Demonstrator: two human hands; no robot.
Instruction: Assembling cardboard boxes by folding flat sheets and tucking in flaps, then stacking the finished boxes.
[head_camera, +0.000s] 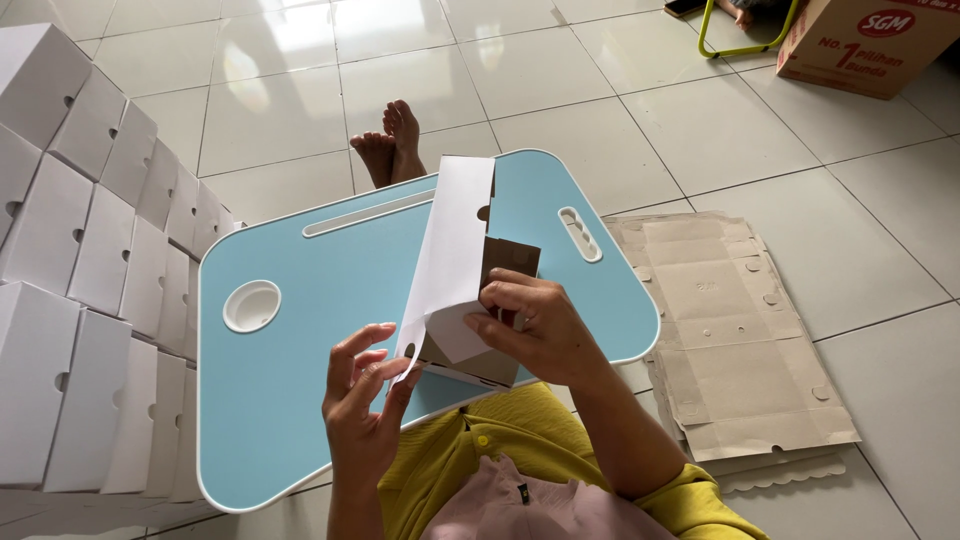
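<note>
Your right hand (535, 325) pinches the half-folded white box (455, 270) above the blue worktop (300, 300); your left hand (365, 390), fingers spread, touches its flap. Finished boxes (90, 250) are stacked left, flat blanks (730, 330) remain right.

Our notes on items near lap table (300, 300):
- stacked white boxes (80, 250), left of table: cut by frame edge.
- cardboard carton (865, 40), far right beyond table: top cropped.
- half-folded box (460, 270), above table: we lose inner flap behind right hand (530, 325).
</note>
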